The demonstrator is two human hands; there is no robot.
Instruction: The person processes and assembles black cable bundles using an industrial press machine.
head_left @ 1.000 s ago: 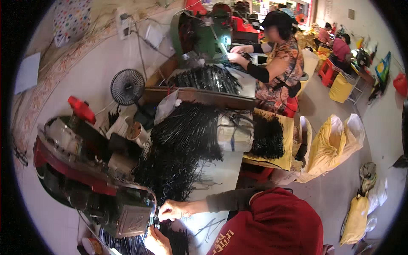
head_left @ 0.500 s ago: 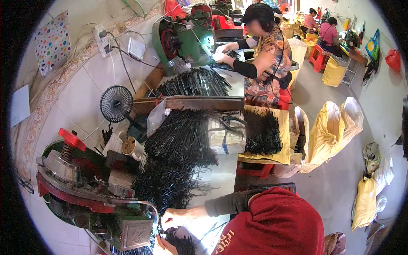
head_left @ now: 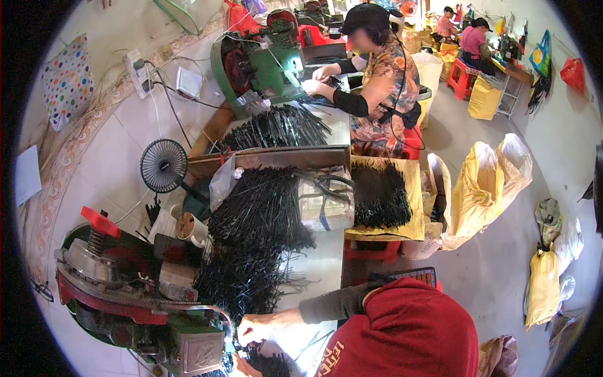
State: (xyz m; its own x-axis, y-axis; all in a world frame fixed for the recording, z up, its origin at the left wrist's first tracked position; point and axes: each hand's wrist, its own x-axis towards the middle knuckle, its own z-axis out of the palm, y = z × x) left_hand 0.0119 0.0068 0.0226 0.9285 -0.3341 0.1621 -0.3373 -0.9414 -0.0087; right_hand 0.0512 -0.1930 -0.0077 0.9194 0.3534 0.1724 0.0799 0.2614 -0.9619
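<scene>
My right hand (head_left: 254, 328) reaches in from the dark grey sleeve (head_left: 333, 301), fingers curled into a pinch beside the working head of a green and red bench press (head_left: 201, 352). Just below, at the lower edge, my left hand (head_left: 244, 367) is partly cut off, its fingertips pressed together near the same lit spot. What either hand pinches is too small and glaring to make out. A thin curved strip (head_left: 217, 309) runs into the press above them. Around my hands lie thin black wire-like pieces (head_left: 239, 276), with more below the press.
A bundle of black pieces (head_left: 257, 201) lies by a clear box with pliers (head_left: 330, 191). Nearby stand a mug (head_left: 198, 230) and small black fan (head_left: 163, 166). Beyond a wooden divider (head_left: 270, 157), a co-worker (head_left: 383, 94) handles pieces at another green press (head_left: 267, 69). Yellow sacks (head_left: 483, 182) stand right.
The whole view has shifted slightly left, with little change in my hands' place at the press. The co-worker's hands have moved a little at the other machine.
</scene>
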